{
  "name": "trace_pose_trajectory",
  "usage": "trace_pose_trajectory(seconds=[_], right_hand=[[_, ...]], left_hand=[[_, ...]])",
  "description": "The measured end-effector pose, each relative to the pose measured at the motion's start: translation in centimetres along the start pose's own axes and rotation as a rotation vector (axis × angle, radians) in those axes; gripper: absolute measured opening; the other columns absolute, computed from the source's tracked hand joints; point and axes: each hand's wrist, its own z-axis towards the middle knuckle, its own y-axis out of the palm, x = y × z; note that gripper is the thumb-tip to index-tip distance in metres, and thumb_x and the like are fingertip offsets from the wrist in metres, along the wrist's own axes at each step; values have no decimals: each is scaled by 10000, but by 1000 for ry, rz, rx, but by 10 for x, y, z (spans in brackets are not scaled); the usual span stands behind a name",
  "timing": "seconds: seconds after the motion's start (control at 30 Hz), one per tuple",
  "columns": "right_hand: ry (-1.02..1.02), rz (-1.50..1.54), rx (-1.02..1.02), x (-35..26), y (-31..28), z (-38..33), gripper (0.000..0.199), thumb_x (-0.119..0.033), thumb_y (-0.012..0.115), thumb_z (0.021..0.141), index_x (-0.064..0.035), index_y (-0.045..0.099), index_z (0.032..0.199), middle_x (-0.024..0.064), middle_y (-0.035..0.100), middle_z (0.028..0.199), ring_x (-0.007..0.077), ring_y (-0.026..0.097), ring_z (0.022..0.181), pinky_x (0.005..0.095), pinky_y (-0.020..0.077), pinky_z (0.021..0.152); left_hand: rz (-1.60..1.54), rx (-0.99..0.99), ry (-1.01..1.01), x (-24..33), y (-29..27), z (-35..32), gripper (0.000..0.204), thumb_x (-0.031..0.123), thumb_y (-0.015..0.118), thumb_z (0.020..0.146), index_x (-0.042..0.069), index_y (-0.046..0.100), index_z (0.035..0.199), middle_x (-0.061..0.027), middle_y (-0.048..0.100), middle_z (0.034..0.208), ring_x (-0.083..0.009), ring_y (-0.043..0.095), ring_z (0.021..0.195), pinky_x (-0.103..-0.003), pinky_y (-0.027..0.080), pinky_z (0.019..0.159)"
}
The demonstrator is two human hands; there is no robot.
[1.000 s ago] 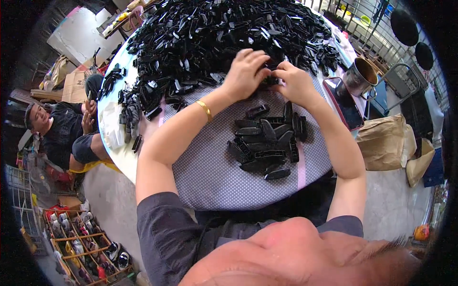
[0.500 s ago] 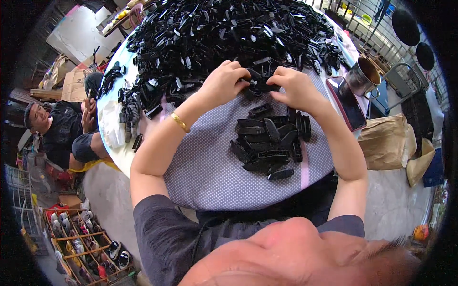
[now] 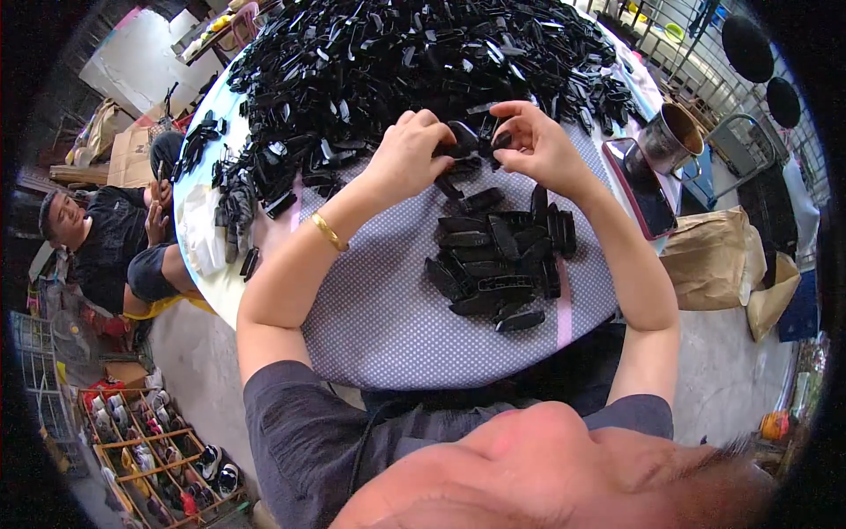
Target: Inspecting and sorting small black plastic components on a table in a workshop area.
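The left hand (image 3: 407, 157) grips a black part (image 3: 462, 137) by the pile's near edge (image 3: 352, 145), best held steady; the right hand (image 3: 545, 152), also there, pinches a smaller piece (image 3: 502, 140).

no readable txt, nos., labels, signs

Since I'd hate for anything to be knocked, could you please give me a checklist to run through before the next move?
Right hand has a small black piece at its fingertips: ok.
Left hand firmly gripping a larger black piece: cannot tell, partly hidden.
Small cluster fully set apart from the large pile: not ok, loose pieces lie between.
Phone lying on the table: ok.
Bracelet clear of the pieces: ok.
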Motion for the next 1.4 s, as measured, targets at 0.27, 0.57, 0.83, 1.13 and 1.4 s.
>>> trace_pose_trajectory(seconds=[0.27,0.57,0.83,1.13,1.4], right_hand=[[-14,-743,-323,-13,-22,-6,244,-128,656,651,-12,643,865,142,628,845,228,614,754,288,474,696],[-53,21,58,-20,7,-7,257,-87,642,777,0,605,1016,72,634,914,121,595,836,253,490,720],[-85,34,119,-14,22,-12,288,-24,609,791,38,560,1068,96,621,957,134,596,856,249,490,775],[-108,-87,154,-17,27,-15,256,5,643,750,33,591,999,91,628,917,118,602,833,237,504,719],[-319,-362,236,-14,34,-14,256,-27,683,720,20,597,957,79,600,837,138,609,717,233,506,631]], left_hand=[[-934,97,-487,2,-10,9,270,140,510,878,-48,534,1071,-125,578,1056,-184,596,826,-278,483,752],[-1675,35,-515,28,2,2,259,117,488,892,-47,490,1093,-106,572,959,-210,604,853,-304,522,771],[-1249,228,-406,36,4,-2,304,-9,612,780,-26,572,1081,-90,618,936,-118,582,855,-233,487,780],[-1295,215,-450,30,8,-4,323,19,604,792,-22,555,1109,-101,626,960,-123,592,840,-239,481,782],[-1448,291,-447,45,8,-1,260,19,602,798,-21,594,1055,-83,634,939,-109,585,833,-219,480,747]])
